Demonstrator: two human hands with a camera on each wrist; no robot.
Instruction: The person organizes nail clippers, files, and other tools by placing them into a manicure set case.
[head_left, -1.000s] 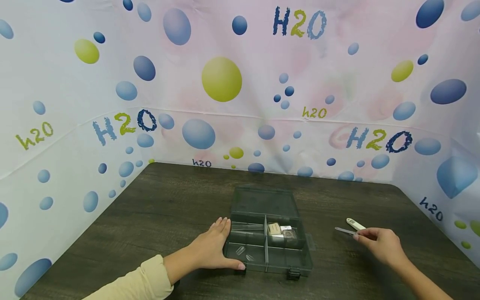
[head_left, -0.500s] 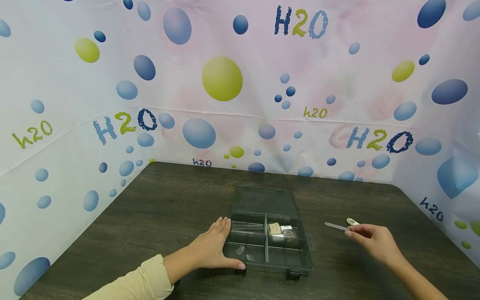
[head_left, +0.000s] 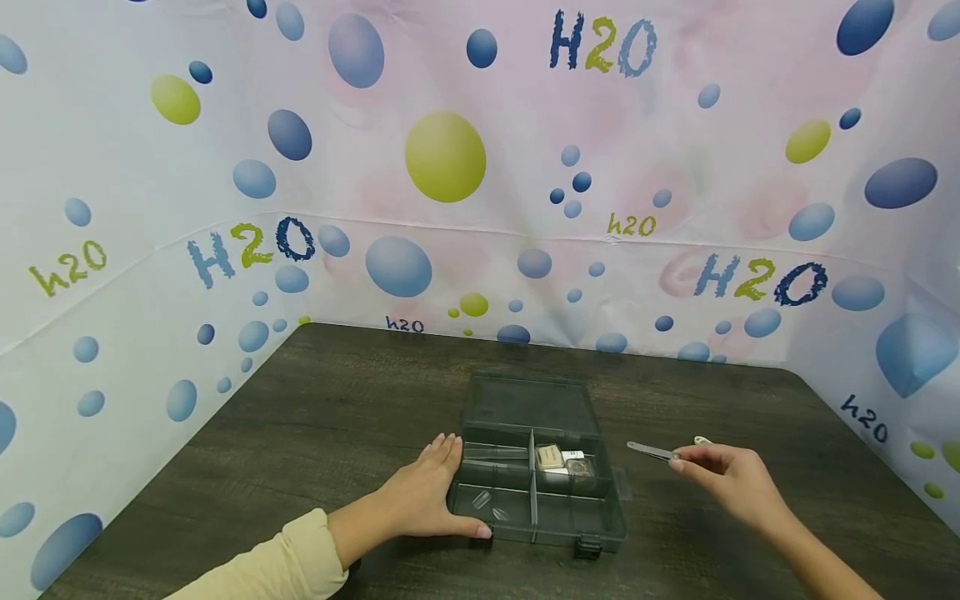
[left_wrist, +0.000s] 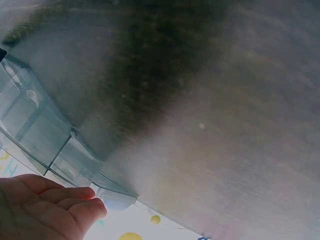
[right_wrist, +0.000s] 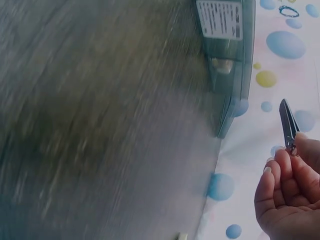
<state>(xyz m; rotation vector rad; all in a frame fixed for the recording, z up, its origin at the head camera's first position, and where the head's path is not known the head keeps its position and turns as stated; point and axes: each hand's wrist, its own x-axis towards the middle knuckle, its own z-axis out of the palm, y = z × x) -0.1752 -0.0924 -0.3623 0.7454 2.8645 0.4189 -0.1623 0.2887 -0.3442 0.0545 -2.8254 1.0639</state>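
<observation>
A dark translucent compartment box (head_left: 534,510) lies on the table with its lid (head_left: 527,403) folded open toward the back. My left hand (head_left: 426,492) rests along the box's left side, fingers straight, thumb spread to the front left corner. In the left wrist view the straight fingers (left_wrist: 82,197) show beside the box wall. To the right of the box, my right hand (head_left: 731,483) pinches a silver nail clipper (head_left: 648,451) by its end between thumb and fingers, the free end pointing left. The right wrist view shows the clipper's lever and hinge at the fingertips.
In the box's back right compartment sit small beige (head_left: 550,457) and white pieces; two small clear pieces (head_left: 482,500) lie in the front left one. A whitish stick-like object (head_left: 702,441) lies behind my right hand, mostly hidden. A printed backdrop (head_left: 450,250) rises beyond the table.
My right hand has moved left with the nail clipper, closer to the box, and now covers more of the whitish object. The left hand and the box have stayed put.
</observation>
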